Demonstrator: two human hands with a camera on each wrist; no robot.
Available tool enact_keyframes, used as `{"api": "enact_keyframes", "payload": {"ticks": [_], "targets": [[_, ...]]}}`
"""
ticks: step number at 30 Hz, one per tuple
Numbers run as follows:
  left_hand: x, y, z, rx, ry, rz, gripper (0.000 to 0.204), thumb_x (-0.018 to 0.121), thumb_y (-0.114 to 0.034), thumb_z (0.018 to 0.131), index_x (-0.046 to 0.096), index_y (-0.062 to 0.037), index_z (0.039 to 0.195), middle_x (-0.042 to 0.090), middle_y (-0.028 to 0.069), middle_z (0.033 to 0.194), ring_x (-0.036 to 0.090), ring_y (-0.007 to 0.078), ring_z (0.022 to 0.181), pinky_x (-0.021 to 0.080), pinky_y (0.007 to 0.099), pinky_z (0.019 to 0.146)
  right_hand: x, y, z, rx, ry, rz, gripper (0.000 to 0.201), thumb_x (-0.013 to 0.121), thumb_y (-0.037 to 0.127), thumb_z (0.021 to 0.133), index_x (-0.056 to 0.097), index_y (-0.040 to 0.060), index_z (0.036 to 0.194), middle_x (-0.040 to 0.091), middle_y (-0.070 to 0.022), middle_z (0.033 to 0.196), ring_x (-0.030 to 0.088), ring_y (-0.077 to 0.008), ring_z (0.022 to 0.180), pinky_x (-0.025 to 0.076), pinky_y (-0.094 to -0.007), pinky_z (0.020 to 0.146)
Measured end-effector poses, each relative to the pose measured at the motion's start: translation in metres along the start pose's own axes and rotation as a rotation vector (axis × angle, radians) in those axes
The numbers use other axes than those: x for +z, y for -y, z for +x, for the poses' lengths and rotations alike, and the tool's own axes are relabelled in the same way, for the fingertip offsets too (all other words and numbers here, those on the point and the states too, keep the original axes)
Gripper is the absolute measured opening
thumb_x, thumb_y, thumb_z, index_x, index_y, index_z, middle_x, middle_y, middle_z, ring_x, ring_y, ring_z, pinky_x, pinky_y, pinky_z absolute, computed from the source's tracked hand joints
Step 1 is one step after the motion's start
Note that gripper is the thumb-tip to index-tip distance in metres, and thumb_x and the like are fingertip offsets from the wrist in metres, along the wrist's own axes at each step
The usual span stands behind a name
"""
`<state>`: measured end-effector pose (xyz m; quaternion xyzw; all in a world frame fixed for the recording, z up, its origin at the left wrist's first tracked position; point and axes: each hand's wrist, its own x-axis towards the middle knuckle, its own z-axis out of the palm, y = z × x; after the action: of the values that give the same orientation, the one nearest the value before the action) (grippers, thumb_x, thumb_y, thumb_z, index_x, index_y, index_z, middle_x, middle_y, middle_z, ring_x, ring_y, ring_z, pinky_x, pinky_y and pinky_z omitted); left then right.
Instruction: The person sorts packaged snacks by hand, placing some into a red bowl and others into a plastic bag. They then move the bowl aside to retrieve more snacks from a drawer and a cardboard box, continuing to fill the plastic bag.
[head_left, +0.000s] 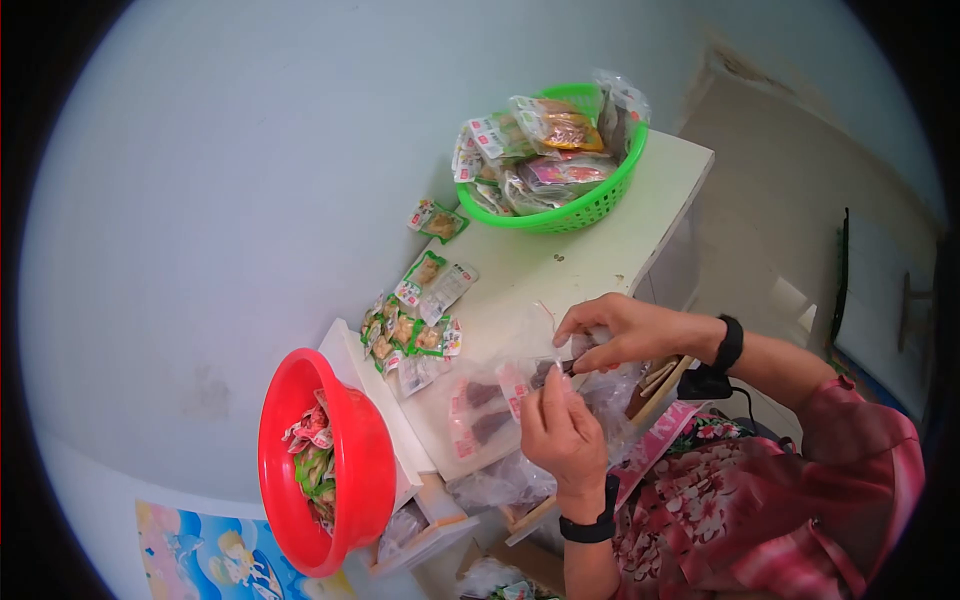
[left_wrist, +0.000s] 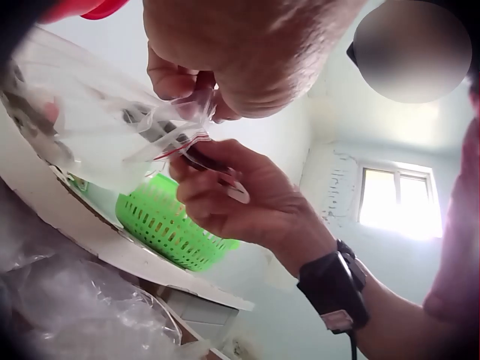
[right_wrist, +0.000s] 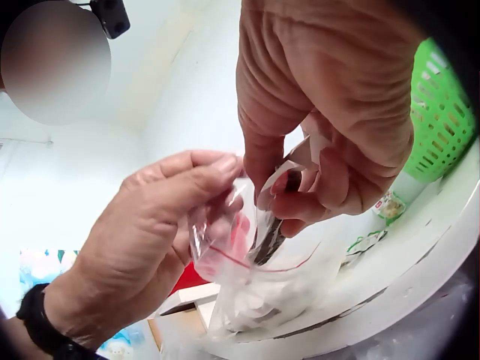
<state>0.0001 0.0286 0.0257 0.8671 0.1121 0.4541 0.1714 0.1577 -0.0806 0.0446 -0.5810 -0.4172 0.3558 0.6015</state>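
A clear plastic bag (head_left: pixel 530 325) (right_wrist: pixel 259 300) with a red line near its mouth hangs between the two hands. The left hand (head_left: pixel 563 430) (left_wrist: pixel 247 52) (right_wrist: pixel 142 225) pinches the edge of its mouth with thumb and fingers. At the opening, the right hand (head_left: pixel 640 335) (left_wrist: pixel 232 195) (right_wrist: pixel 330 105) grips a narrow dark item (left_wrist: pixel 206 160) with a whitish part; what it is I cannot tell. Flat clear packets (head_left: pixel 485 400) with dark contents and pink print lie on the white table (head_left: pixel 520 275) beside the left hand.
At the table's far end stands a green basket (head_left: pixel 590 212) full of packets. Small green-and-white packets (head_left: pixel 428 336) lie along the wall side. A red basin (head_left: pixel 375 470) holding packets is at the left. Crumpled clear plastic (head_left: pixel 505 485) (left_wrist: pixel 82 307) fills the open drawer area below.
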Motion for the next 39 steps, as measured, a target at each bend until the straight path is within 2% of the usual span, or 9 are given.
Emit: {"api": "enact_keyframes", "payload": {"ticks": [6,12,15,18,23,26,31,35,39], "targets": [[0.010,-0.010,0.008,0.053,-0.030,-0.178,0.015,0.067,-0.002,0.097,0.072,0.0011,0.111,0.066,0.0132,0.094,0.068,0.0269,0.076,0.055,0.0347,0.067,0.021,-0.068,0.071,-0.399,0.006,-0.304,0.058,0.088,0.023,0.082,0.062,0.0002,0.129,0.069,-0.0072,0.099,0.065,-0.0153,0.086,0.054,-0.0280,0.073],[0.009,-0.006,0.003,-0.058,0.087,-0.288,0.016,0.068,-0.003,0.096,0.071,0.0003,0.112,0.066,0.0123,0.092,0.063,0.0276,0.073,0.052,0.0362,0.065,0.040,-0.061,0.089,-0.299,-0.080,-0.299,0.063,0.089,0.020,0.080,0.059,-0.0003,0.133,0.072,-0.0121,0.104,0.068,-0.0190,0.101,0.056,-0.0320,0.083],[-0.001,0.018,-0.001,0.067,-0.044,-0.127,0.017,0.068,-0.007,0.097,0.070,0.0001,0.112,0.066,0.0130,0.094,0.062,0.0304,0.080,0.050,0.0411,0.073,0.036,-0.056,0.077,-0.240,-0.121,-0.044,0.056,0.088,0.021,0.083,0.060,-0.0006,0.127,0.071,-0.0096,0.096,0.069,-0.0194,0.088,0.055,-0.0335,0.073],[-0.015,0.039,-0.011,-0.081,-0.003,0.001,0.019,0.068,-0.013,0.096,0.069,-0.0001,0.110,0.067,0.0149,0.097,0.061,0.0341,0.092,0.048,0.0458,0.083,0.023,-0.046,0.067,0.005,-0.061,0.001,0.048,0.087,0.028,0.084,0.062,-0.0021,0.112,0.069,-0.0109,0.100,0.065,-0.0204,0.081,0.053,-0.0370,0.072],[-0.022,0.056,-0.021,-0.111,0.142,0.059,0.026,0.068,-0.016,0.096,0.066,0.0014,0.116,0.067,0.0188,0.107,0.063,0.0381,0.098,0.050,0.0486,0.086,0.028,-0.070,0.069,-0.361,-0.232,-0.568,0.034,0.083,0.025,0.088,0.065,0.0035,0.108,0.066,-0.0072,0.082,0.064,-0.0143,0.069,0.047,-0.0348,0.058],[-0.053,0.052,-0.020,-0.230,0.130,-0.107,0.028,0.069,-0.010,0.094,0.066,0.0010,0.120,0.068,0.0187,0.109,0.064,0.0373,0.104,0.052,0.0464,0.089,0.029,-0.075,0.071,-0.242,-0.219,-0.356,0.029,0.078,0.026,0.092,0.066,0.0049,0.107,0.065,-0.0055,0.077,0.063,-0.0119,0.067,0.046,-0.0327,0.057],[-0.145,0.036,0.000,-0.087,-0.036,0.086,0.029,0.067,-0.003,0.092,0.067,0.0037,0.120,0.071,0.0176,0.110,0.068,0.0301,0.091,0.055,0.0416,0.083,0.013,-0.060,0.067,-0.001,-0.193,-0.067,0.021,0.070,0.021,0.096,0.067,0.0013,0.103,0.068,-0.0041,0.079,0.065,-0.0103,0.074,0.049,-0.0281,0.062],[-0.212,0.041,0.017,0.053,-0.205,0.779,0.045,0.076,-0.007,0.086,0.063,0.0014,0.128,0.065,0.0181,0.127,0.057,0.0413,0.124,0.043,0.0536,0.107,0.011,-0.067,0.068,-0.073,-0.164,-0.164,0.019,0.071,0.020,0.095,0.067,0.0021,0.103,0.069,-0.0036,0.079,0.064,-0.0098,0.069,0.049,-0.0275,0.060],[-0.247,0.062,0.028,-0.252,-0.275,0.937,0.047,0.082,-0.009,0.078,0.063,-0.0018,0.121,0.062,0.0166,0.133,0.047,0.0423,0.135,0.035,0.0555,0.114,0.017,-0.060,0.063,-0.029,-0.184,-0.147,0.019,0.070,0.018,0.095,0.067,0.0014,0.103,0.069,-0.0042,0.079,0.065,-0.0106,0.072,0.050,-0.0272,0.063]]}}
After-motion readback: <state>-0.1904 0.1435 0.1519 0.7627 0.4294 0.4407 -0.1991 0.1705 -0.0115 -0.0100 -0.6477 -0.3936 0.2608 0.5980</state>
